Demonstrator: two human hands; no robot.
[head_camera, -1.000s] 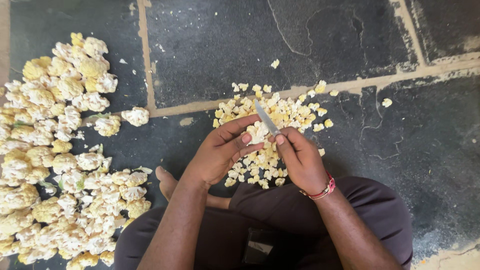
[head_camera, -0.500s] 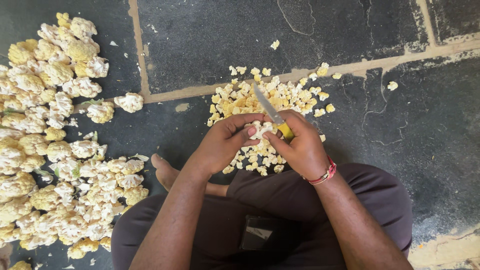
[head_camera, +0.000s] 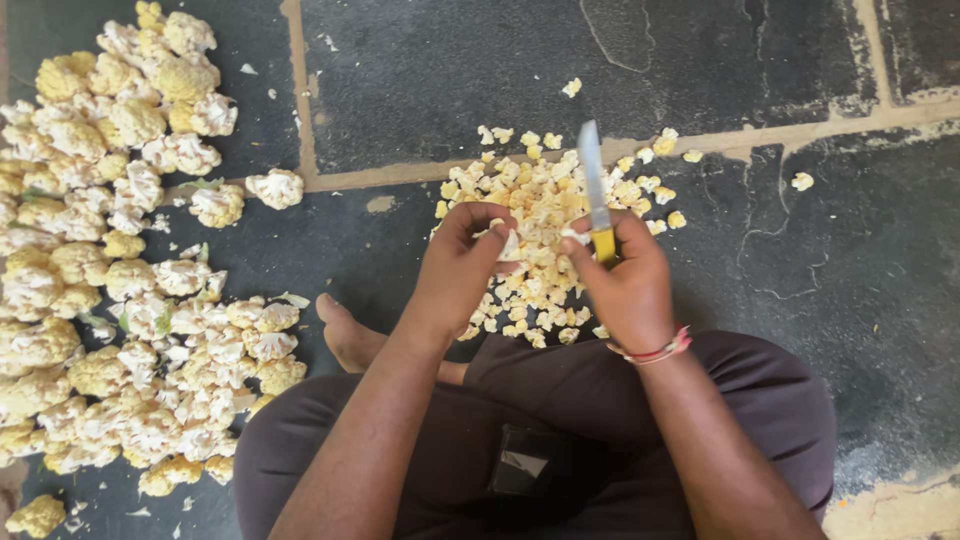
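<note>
My right hand (head_camera: 628, 285) grips a knife with a yellow handle and a plain steel blade (head_camera: 594, 190), fist closed round the handle, blade pointing to 12 o'clock over the cut pile. My left hand (head_camera: 462, 268) pinches a small white cauliflower piece (head_camera: 512, 244) between thumb and fingertips, just beside the knife handle, at 9 o'clock from it. The two hands are near each other, not touching.

Under and beyond both hands lies the heap of small cut yellow-white cauliflower bits (head_camera: 545, 215), spread from my knees toward 12 o'clock; too many to count. A few strays sit apart: one at 12 o'clock (head_camera: 571, 87), one at 2 o'clock (head_camera: 801, 181).

At 9 o'clock, well apart from the hands, is the big pile of whole cream-and-yellow cauliflower florets (head_camera: 110, 260), running off the left edge of view; dozens, uncountable. One single floret (head_camera: 274, 187) sits just off its edge at 10 o'clock.

Dark grey stone floor (head_camera: 440, 70) with pale mortar joints: open room at 12 o'clock past the heap and at 3 o'clock (head_camera: 860, 280). A strip of bare floor lies between the two piles. One bare foot (head_camera: 350, 335) shows at 8 o'clock; my dark brown trousers (head_camera: 560, 420) fill 6 o'clock. One red thread bracelet (head_camera: 655, 350) on the right wrist. One knife, two hands.
</note>
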